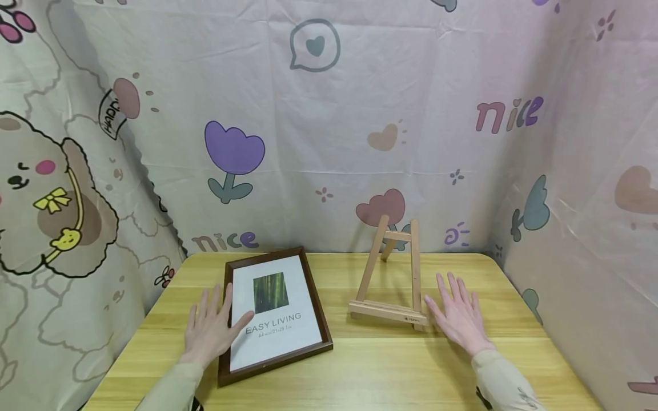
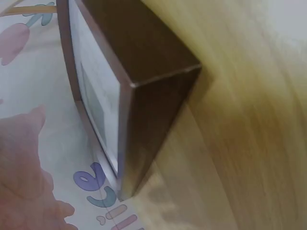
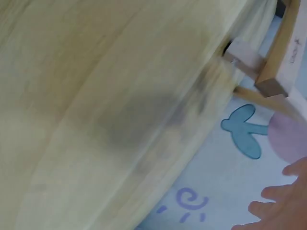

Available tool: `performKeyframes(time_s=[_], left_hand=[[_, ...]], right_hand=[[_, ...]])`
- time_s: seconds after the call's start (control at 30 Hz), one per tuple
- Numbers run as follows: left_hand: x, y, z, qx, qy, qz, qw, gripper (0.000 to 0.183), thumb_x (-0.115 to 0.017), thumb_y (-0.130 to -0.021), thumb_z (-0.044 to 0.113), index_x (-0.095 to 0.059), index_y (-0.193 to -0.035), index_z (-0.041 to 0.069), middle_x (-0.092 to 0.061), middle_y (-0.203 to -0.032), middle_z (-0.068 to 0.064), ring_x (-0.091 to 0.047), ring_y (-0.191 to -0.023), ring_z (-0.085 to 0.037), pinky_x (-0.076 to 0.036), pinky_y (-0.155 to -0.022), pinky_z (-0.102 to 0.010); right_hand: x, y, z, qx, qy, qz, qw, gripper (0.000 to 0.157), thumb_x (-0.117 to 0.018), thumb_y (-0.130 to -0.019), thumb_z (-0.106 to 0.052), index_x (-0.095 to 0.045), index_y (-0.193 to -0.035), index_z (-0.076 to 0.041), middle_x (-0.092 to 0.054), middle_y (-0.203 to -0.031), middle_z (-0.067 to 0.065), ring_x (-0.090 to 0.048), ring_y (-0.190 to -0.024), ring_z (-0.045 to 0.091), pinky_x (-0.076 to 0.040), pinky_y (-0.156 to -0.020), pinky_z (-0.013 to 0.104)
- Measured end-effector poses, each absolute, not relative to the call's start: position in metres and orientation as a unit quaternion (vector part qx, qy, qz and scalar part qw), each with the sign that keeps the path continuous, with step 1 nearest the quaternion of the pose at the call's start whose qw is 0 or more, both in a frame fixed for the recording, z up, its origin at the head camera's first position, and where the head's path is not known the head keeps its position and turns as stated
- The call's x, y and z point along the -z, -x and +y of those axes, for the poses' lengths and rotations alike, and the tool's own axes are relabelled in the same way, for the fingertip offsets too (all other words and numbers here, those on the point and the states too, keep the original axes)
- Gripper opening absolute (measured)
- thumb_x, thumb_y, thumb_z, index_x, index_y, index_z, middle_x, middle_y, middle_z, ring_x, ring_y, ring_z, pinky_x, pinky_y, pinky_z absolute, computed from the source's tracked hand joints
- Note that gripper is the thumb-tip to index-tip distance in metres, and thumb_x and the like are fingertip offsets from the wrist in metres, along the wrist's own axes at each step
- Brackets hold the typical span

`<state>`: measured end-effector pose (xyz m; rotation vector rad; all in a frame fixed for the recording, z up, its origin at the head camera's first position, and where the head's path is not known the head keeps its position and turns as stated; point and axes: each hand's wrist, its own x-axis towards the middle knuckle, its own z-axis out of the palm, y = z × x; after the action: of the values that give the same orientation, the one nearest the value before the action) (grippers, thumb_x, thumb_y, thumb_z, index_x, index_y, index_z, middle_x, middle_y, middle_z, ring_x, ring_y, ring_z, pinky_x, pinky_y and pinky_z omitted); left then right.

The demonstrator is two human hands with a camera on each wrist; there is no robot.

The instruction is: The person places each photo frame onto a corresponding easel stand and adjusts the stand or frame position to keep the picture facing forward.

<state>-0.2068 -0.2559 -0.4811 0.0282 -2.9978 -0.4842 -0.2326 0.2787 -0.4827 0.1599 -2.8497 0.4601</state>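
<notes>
A dark brown picture frame [image 1: 323, 319] lies tilted on the left of the table, face up, its white insert printed "EASY LIVING" around a small green picture. My left hand [image 1: 209, 328] overlaps its left edge in the head view, fingers spread and straight, holding nothing. In the left wrist view the picture frame's corner [image 2: 158, 115] stands close beside that hand [image 2: 24, 177]. A small wooden easel [image 1: 388, 311] stands right of the middle. Just to its right is my right hand [image 1: 459, 317], palm down with fingers extended. The right wrist view shows the easel's ledge [image 3: 283, 57] near the fingers [image 3: 276, 194].
Both things are on a light wood table [image 1: 360, 377]. Behind it hangs a printed cloth [image 1: 319, 114] with flowers and words, and more patterned cloth [image 1: 591, 171] closes off the sides. The easel's rear leg [image 1: 389, 249] reaches toward the back edge.
</notes>
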Motion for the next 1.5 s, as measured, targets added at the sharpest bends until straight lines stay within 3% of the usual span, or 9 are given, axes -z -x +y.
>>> performKeyframes(time_s=[0.13, 0.4, 0.6, 0.83, 0.97, 1.1, 1.27, 1.37, 1.5], left_hand=[[0.477, 0.2, -0.252, 0.171, -0.011, -0.984, 0.044, 0.101, -0.048, -0.095, 0.069, -0.002, -0.163, 0.009, 0.001, -0.168, -0.027, 0.005, -0.153, -0.051, 0.006, -0.12, -0.072], [0.472, 0.187, -0.249, 0.198, -0.026, -0.98, 0.007, 0.109, -0.043, -0.094, 0.074, 0.005, -0.161, 0.003, 0.003, -0.165, -0.033, 0.006, -0.151, -0.055, 0.001, -0.117, -0.076], [0.469, 0.179, -0.248, 0.216, -0.049, -0.974, -0.04, 0.115, -0.044, -0.093, 0.075, 0.011, -0.159, -0.001, 0.006, -0.163, -0.036, 0.006, -0.149, -0.057, 0.0, -0.118, -0.076], [0.475, 0.175, -0.247, 0.232, -0.055, -0.97, -0.044, 0.118, -0.047, -0.092, 0.074, 0.01, -0.157, -0.007, -0.001, -0.162, -0.04, -0.007, -0.147, -0.061, -0.012, -0.118, -0.075], [0.48, 0.175, -0.246, 0.267, -0.06, -0.96, -0.057, 0.12, -0.05, -0.092, 0.072, 0.013, -0.156, -0.008, 0.001, -0.161, -0.041, -0.007, -0.146, -0.062, -0.016, -0.118, -0.074], [0.486, 0.174, -0.246, 0.299, -0.071, -0.949, -0.074, 0.123, -0.055, -0.091, 0.07, 0.016, -0.155, -0.009, 0.005, -0.161, -0.041, -0.005, -0.145, -0.063, -0.018, -0.116, -0.075], [0.492, 0.171, -0.247, 0.321, -0.077, -0.941, -0.077, 0.125, -0.06, -0.089, 0.067, 0.014, -0.154, -0.012, 0.001, -0.157, -0.046, -0.007, -0.141, -0.068, -0.02, -0.113, -0.078], [0.496, 0.17, -0.247, 0.331, -0.083, -0.936, -0.08, 0.126, -0.062, -0.088, 0.065, 0.012, -0.154, -0.013, -0.001, -0.155, -0.048, -0.009, -0.139, -0.068, -0.023, -0.11, -0.08], [0.5, 0.168, -0.248, 0.345, -0.087, -0.931, -0.079, 0.125, -0.066, -0.087, 0.062, 0.008, -0.154, -0.014, -0.005, -0.153, -0.049, -0.011, -0.138, -0.066, -0.025, -0.109, -0.08]], right_hand=[[0.474, 0.227, 0.271, -0.155, -0.062, -0.977, 0.133, 0.077, -0.041, -0.104, -0.054, -0.023, -0.159, -0.002, -0.016, -0.164, 0.03, -0.017, -0.149, 0.053, -0.008, -0.117, 0.076], [0.465, 0.21, 0.241, -0.141, -0.09, -0.966, 0.198, 0.075, -0.053, -0.101, -0.05, -0.033, -0.156, -0.003, -0.049, -0.14, 0.03, -0.049, -0.127, 0.051, -0.039, -0.106, 0.068], [0.469, 0.204, 0.215, -0.159, -0.119, -0.955, 0.222, 0.073, -0.062, -0.097, -0.046, -0.04, -0.153, -0.004, -0.058, -0.125, 0.024, -0.059, -0.111, 0.041, -0.053, -0.091, 0.057], [0.471, 0.201, 0.181, -0.225, -0.13, -0.954, 0.148, 0.076, -0.061, -0.097, -0.049, -0.039, -0.153, -0.003, -0.056, -0.13, 0.023, -0.06, -0.113, 0.04, -0.055, -0.091, 0.058], [0.468, 0.197, 0.163, -0.284, -0.121, -0.949, 0.07, 0.08, -0.057, -0.098, -0.055, -0.031, -0.158, -0.01, -0.045, -0.148, 0.029, -0.045, -0.135, 0.053, -0.038, -0.107, 0.073], [0.469, 0.199, 0.148, -0.345, -0.129, -0.93, 0.004, 0.08, -0.056, -0.097, -0.057, -0.029, -0.159, -0.013, -0.038, -0.156, 0.031, -0.032, -0.146, 0.053, -0.026, -0.11, 0.079], [0.476, 0.21, 0.133, -0.386, -0.206, -0.899, -0.027, 0.082, -0.064, -0.096, -0.048, -0.032, -0.155, 0.0, -0.058, -0.129, 0.023, -0.058, -0.112, 0.034, -0.055, -0.094, 0.052], [0.481, 0.217, 0.126, -0.411, -0.245, -0.877, -0.052, 0.085, -0.068, -0.094, -0.043, -0.032, -0.153, 0.007, -0.058, -0.118, 0.019, -0.059, -0.099, 0.025, -0.057, -0.085, 0.036], [0.486, 0.224, 0.117, -0.436, -0.262, -0.857, -0.086, 0.089, -0.073, -0.091, -0.039, -0.03, -0.153, 0.008, -0.058, -0.12, 0.021, -0.062, -0.1, 0.027, -0.056, -0.086, 0.031]])
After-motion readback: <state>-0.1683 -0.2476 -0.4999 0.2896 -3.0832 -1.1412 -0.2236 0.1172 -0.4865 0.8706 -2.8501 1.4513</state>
